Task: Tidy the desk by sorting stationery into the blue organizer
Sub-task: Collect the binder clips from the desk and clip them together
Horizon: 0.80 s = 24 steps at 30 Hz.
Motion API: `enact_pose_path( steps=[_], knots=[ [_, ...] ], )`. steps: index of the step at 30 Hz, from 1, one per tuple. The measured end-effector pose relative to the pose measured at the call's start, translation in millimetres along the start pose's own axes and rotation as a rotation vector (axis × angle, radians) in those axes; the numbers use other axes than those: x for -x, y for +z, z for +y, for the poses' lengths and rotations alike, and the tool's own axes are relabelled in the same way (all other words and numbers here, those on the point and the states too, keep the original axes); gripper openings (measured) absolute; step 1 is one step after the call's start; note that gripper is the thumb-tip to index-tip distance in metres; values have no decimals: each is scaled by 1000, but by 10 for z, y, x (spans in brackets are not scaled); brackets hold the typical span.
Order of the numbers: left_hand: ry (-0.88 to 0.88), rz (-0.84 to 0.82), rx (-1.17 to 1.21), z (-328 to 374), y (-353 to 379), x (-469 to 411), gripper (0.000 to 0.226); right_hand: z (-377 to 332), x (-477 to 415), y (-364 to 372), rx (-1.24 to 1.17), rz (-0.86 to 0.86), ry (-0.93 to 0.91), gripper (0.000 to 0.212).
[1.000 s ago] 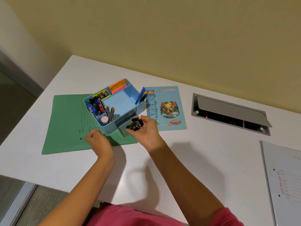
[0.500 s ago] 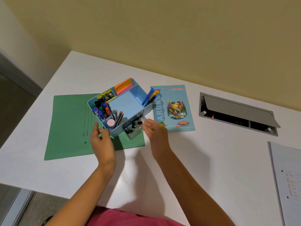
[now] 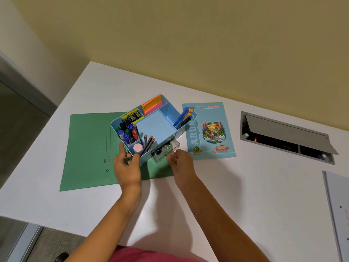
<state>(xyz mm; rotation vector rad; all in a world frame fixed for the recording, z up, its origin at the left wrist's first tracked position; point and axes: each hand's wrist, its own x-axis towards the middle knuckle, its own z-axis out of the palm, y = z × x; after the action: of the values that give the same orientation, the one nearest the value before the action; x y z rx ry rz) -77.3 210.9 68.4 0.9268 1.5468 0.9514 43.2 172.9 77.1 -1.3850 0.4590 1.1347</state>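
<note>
Working at the blue box (image 3: 169, 115) and its drawer (image 3: 174, 145).
Gripping the near left corner of the box with the left hand (image 3: 127, 165), thumb on the front, fingers on the side. Touching the front of the clear drawer with the bent fingers of the right hand (image 3: 181, 163); cannot tell if pinching or just pressing. Showing black clips (image 3: 159, 150) inside the drawer, partly out of the box's front. Resting the box on a green folder (image 3: 86, 144) on the white desk (image 3: 245, 186), just left of a notebook (image 3: 209, 129). Storing pens (image 3: 124, 135), pencils (image 3: 148, 142) and bright notes (image 3: 151, 105) in the box's top parts.
</note>
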Motion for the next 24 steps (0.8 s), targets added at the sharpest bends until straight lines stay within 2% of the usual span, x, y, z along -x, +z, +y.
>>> enact_pose_path(
  steps=[5,10,15,19,22,24],
  knots=[
    [-12,10,8,-8,3,-6,59,-70,49,188,-55,-108,34,27],
    [-3,8,-17,1,-1,-41,61,-112,-7,129,-41,-95,-4,14],
    [11,-5,-132,28,-24,-153,63,-396,-154,67,468,124,-460,21],
    [-72,-95,-179,81,-50,-219,61,-736,-221,131,677,75,-675,42],
    [-118,-147,-206,171,-54,-239,53,-835,-277,200,956,47,-847,45],
    [-134,-173,-210,214,-54,-259,52,-872,-300,250,1104,27,-828,39]
  ],
)
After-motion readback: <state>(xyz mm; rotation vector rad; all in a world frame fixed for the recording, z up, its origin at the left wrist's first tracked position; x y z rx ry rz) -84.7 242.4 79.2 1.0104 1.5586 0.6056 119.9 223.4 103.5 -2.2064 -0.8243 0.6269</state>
